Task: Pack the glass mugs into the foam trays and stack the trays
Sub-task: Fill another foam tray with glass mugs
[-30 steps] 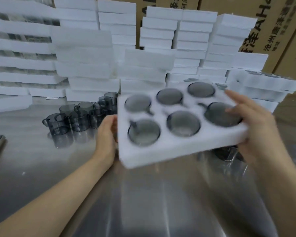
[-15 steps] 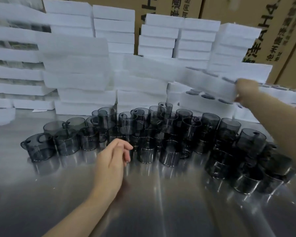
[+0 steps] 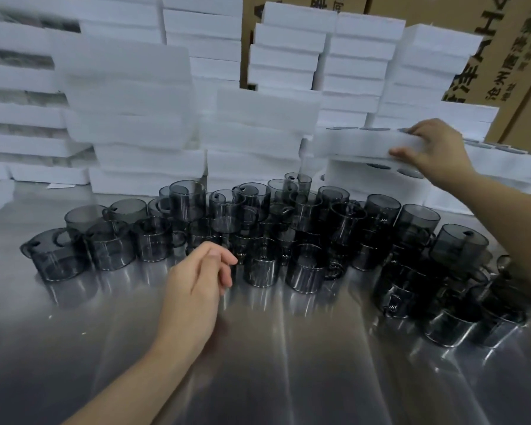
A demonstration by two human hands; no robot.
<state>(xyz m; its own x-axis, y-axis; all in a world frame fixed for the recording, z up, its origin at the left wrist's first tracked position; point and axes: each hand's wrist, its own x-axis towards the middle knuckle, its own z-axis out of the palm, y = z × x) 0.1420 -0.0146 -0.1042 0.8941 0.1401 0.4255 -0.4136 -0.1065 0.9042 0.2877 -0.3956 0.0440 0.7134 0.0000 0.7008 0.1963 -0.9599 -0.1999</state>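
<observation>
Mugs (image 3: 258, 234) of dark glass crowd the steel table (image 3: 258, 363). The right hand (image 3: 436, 151) grips a foam tray (image 3: 350, 144) over another tray (image 3: 380, 179). The left hand (image 3: 196, 286) hangs loosely curled, holding nothing.

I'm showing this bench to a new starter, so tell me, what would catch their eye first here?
A dense crowd of smoky glass mugs covers the middle of the steel table, with tall stacks of white foam trays behind. At right, the right hand grips a foam tray atop a low stack; the left hand hovers empty near the mugs.
</observation>
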